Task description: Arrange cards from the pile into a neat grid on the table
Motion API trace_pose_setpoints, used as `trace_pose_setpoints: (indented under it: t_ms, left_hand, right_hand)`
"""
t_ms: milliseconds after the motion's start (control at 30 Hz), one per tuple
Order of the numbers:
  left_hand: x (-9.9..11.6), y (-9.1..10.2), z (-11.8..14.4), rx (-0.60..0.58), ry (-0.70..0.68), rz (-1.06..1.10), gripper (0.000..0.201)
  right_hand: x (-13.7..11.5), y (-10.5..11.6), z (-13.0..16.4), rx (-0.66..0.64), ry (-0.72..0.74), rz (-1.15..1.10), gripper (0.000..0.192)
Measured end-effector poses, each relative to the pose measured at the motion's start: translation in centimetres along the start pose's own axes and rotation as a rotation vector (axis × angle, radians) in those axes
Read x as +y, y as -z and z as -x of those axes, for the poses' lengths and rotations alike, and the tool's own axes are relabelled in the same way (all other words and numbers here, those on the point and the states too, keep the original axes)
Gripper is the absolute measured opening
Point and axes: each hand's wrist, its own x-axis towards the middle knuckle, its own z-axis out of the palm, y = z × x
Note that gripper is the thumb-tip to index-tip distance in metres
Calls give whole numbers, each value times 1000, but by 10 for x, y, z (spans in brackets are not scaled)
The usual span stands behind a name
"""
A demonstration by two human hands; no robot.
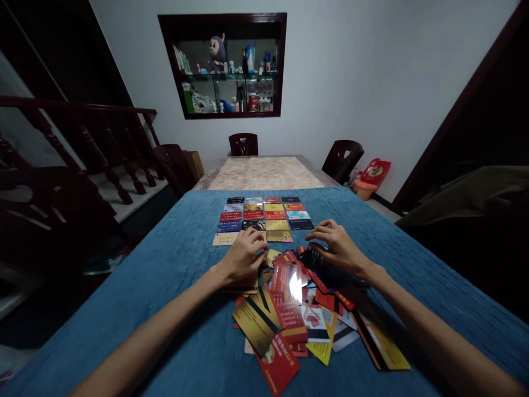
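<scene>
My left hand (247, 255) rests at the upper left of a loose pile of cards, its fingers curled down. Whatever lies between its fingertips is hidden from me. My right hand (339, 246) hovers at the pile's upper right, thumb and fingers apart, above a dark card (311, 258). Between my forearms the cards overlap at many angles, among them a gold card with a black stripe (259, 318), a red card (279, 364) and a yellow card (382, 343). Beyond my hands, flat cards form neat rows, including a gold card (280, 236) and a dark blue card (301, 224).
A blue cloth (177, 259) covers the near table; a patterned tabletop (264, 172) continues behind it. Dark wooden chairs (342, 159) stand around. At the left runs a wooden railing (74, 103). A red bag (375, 171) sits on an orange bucket (363, 189) at the right.
</scene>
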Motion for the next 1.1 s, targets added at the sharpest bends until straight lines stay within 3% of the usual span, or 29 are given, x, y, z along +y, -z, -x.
trace_pose_setpoints:
  t_ms: [200, 500, 833, 1100]
  left_hand:
    - [52, -13, -33, -161, -124, -1, 20]
    - [101, -27, -59, -320, -190, -39, 41]
    - [110, -34, -57, -346, -213, -76, 39]
    - [111, -30, -55, -344, -223, -115, 31]
  right_hand:
    - [21, 17, 29, -37, -83, -83, 18]
    - [23, 43, 46, -301, -231, -162, 31]
    - [3, 54, 43, -503, -272, -120, 41]
    - [-7, 53, 41, -570, -278, -70, 43]
